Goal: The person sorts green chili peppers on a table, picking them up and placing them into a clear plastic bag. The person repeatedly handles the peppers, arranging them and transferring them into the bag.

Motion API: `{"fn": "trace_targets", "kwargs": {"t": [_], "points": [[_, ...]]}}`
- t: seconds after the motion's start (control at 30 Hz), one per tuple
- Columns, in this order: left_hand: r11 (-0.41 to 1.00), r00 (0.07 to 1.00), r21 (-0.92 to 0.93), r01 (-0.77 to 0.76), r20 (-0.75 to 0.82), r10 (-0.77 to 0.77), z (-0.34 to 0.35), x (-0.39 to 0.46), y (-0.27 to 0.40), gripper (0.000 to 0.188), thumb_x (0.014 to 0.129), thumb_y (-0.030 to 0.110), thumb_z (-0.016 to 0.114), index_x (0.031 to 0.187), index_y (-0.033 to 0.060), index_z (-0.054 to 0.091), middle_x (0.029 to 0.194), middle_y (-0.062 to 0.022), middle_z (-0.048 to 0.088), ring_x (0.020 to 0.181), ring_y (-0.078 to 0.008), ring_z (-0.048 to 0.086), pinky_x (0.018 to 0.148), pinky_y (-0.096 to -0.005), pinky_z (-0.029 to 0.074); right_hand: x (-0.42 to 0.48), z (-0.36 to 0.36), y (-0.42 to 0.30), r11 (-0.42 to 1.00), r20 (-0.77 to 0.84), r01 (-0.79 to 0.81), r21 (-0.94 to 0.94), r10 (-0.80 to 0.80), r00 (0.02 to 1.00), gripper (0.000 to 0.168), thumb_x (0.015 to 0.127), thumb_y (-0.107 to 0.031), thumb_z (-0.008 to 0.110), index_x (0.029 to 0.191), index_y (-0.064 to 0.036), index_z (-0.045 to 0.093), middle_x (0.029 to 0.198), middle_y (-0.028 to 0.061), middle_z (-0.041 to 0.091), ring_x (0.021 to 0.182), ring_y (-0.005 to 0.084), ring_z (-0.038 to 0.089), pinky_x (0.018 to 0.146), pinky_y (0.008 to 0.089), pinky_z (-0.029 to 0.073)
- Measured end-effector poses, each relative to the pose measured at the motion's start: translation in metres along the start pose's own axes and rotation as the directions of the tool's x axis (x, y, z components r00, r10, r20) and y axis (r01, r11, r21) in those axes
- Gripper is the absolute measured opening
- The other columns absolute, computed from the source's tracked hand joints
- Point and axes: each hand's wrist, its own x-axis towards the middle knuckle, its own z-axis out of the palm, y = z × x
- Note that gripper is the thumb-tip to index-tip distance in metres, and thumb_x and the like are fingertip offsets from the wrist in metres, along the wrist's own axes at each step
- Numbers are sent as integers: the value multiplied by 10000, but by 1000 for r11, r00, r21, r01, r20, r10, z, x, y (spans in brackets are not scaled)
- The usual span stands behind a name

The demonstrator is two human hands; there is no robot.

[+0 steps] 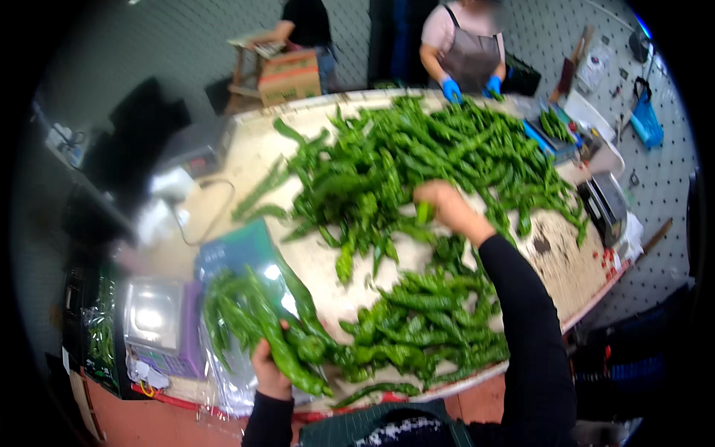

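My left hand (pixel 271 363) grips a bunch of long green peppers (pixel 237 304) above a stack of clear plastic bags (pixel 229 385) with a blue-green printed area. Over the middle of the table, my right hand (pixel 447 207) is closed on a green pepper (pixel 424 211); motion blurs it, and most of the pepper is hidden. A large heap of long green peppers (pixel 402 145) spreads beyond that hand. Nearer my body, between my two arms, lies a smaller pile of green peppers (pixel 424 329).
A purple weighing scale (pixel 153 318) stands left on the pale table (pixel 558 274), beside a dark crate (pixel 100 335) holding bagged peppers. Another scale (pixel 603 209) sits at the right edge. Across the table works a person in blue gloves (pixel 451 89); another person stands by a cardboard box (pixel 289 77).
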Motion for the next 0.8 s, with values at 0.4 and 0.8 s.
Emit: {"fn": "trace_targets", "kwargs": {"t": [0.4, 0.8], "points": [[994, 987, 106, -5, 160, -12, 13, -6, -2, 529, 878, 566, 565, 1218, 162, 609, 1350, -279, 482, 1244, -523, 450, 979, -594, 444, -3, -74, -41, -174, 146, -25, 985, 736, 661, 304, 985, -185, 539, 1185, 44, 522, 1235, 231, 586, 1171, 350, 572, 1001, 473, 490], [984, 974, -50, 169, 158, -159, -6, 0, -4, 546, 860, 509, 619, 1247, 124, 608, 1386, -319, 443, 1341, -514, 336, 1102, -602, 297, -20, -49, -100, -408, 345, -30, 912, 727, 594, 436, 972, -268, 568, 1191, 106, 518, 1122, 251, 627, 1049, 390, 625, 948, 516, 509]]}}
